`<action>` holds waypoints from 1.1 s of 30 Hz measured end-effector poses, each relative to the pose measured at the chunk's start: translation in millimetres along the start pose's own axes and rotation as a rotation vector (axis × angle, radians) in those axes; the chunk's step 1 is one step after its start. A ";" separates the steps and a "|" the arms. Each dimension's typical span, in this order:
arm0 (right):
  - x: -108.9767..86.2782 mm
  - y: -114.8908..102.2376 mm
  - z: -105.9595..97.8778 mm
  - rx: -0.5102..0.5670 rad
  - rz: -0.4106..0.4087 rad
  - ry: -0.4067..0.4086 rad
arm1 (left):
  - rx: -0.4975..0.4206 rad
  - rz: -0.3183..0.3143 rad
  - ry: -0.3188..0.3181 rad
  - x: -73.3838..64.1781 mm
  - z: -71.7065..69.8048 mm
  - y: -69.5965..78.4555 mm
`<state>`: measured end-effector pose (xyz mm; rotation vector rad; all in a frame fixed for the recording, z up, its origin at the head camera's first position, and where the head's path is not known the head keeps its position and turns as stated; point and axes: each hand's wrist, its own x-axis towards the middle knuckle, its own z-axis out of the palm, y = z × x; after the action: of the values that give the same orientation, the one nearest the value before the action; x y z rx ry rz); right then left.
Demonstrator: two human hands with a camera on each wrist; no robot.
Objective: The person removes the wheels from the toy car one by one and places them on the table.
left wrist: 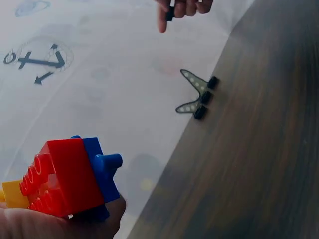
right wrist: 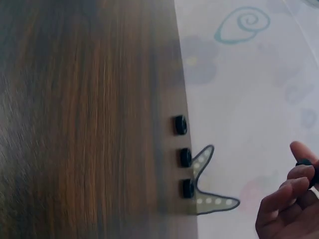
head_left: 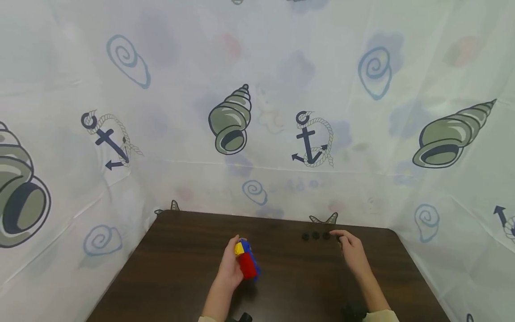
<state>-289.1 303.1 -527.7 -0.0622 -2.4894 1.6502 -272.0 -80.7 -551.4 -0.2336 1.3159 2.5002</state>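
In my left hand (head_left: 230, 268) I hold a small toy vehicle of building bricks, tilted above the table. It has a red brick (left wrist: 75, 174), a yellow brick (head_left: 239, 248) and a blue base (left wrist: 102, 167) with a round peg sticking out of its side. My right hand (head_left: 354, 255) pinches a small black wheel (left wrist: 170, 13) between thumb and fingers. Beside that hand, three similar black wheels (head_left: 315, 235) stand in a row near the table's far edge. The fingers partly hide the pinched wheel in the right wrist view.
The dark wooden table (head_left: 181, 264) has a sheet hanging behind it and along its sides, printed with shells, anchors and starfish (right wrist: 214, 201). Dark objects (head_left: 244, 317) show at the bottom edge of the head view, partly cut off.
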 end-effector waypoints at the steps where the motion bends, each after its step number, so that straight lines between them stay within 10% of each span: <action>1: 3.1 2.2 -2.2 -0.011 0.008 -0.003 | 0.011 0.000 0.006 -0.5 -2.2 0.0; 11: 30.0 41.9 -15.2 0.009 0.170 -0.050 | 0.152 -0.080 0.025 -10.3 -15.2 -9.5; 23: 58.5 72.0 -17.9 0.117 0.324 -0.081 | 0.276 -0.034 -0.139 -20.3 -21.3 -13.5; 33: 79.2 73.2 -10.6 0.061 0.303 -0.067 | 0.455 0.015 -0.031 -19.4 -16.5 -7.9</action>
<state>-369.3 351.0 -582.5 -0.4021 -2.5789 1.8675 -251.0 -93.8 -561.4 -0.0799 1.8264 2.1277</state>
